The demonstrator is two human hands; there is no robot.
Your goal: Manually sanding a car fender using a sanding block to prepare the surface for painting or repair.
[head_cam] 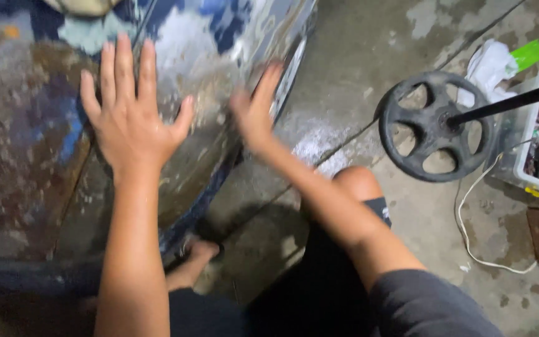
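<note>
Your left hand [129, 109] lies flat on the sanded car panel [38, 156], fingers spread wide and pointing up the frame, palm against the metal. It grips nothing.

Your right hand [256, 109] is blurred with motion. It sits at the lower right edge of the same panel, near the pale strip that runs along that edge. Fingers look extended and close together, but you cannot tell from this view whether something thin is under the palm.

The panel fills the left and upper part of the view. Its surface is patchy: rust brown, blue, pale grey and bare shiny metal, wet-looking in the middle between your hands.

Your right knee [358, 181] is bent below the right forearm, in dark shorts. A bare foot [196, 259] rests on the concrete floor [369, 56] just beside the panel's dark lower edge.

To the right, well apart from both hands, a black spoked wheel [435, 125] stands on a dark rod. Beyond it a white plastic bin [534, 143] holds tools, with a white rag [488, 68] and a green object [529, 54] behind it. A white cord [469, 237] loops across the floor below the wheel.
</note>
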